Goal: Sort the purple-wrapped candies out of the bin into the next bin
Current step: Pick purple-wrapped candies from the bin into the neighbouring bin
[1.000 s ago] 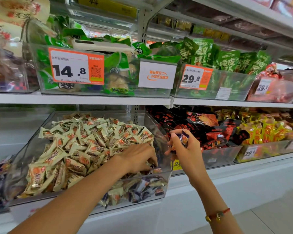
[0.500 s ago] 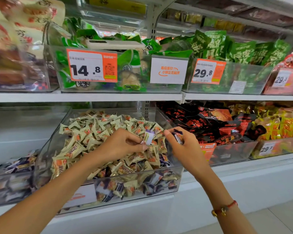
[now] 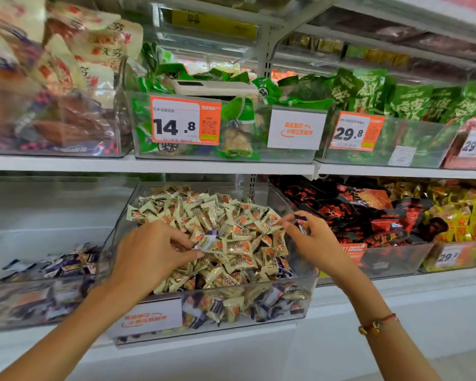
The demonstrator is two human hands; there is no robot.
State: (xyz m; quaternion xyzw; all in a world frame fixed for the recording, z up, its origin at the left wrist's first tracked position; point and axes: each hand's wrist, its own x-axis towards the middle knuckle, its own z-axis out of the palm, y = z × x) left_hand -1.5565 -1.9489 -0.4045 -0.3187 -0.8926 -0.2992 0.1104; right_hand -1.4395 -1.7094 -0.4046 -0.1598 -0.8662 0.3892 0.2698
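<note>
I am standing at a white shelf stacked with clear bins of snacks, and I am using the middle bin on the lower level as my landmark. It is holding a heap of cream-and-orange wrapped candies, with some purple-wrapped ones showing through its front wall. To the left of the middle bin, the next bin is holding a thin layer of purple-wrapped candies along its front. To the right of the middle bin, a bin of black-and-red packets is sitting, with yellow packets beyond that. Directly above the middle bin, a bin of green packets is carrying an orange price tag reading 14.8.

My left hand is hovering over the front left part of the middle bin, pinching a purple-and-white wrapped candy between thumb and fingertips. My right hand is hanging over the bin's right edge, its fingers curling around a second purple-wrapped candy. A red string bracelet is circling my right wrist, in front of the middle bin.
</note>
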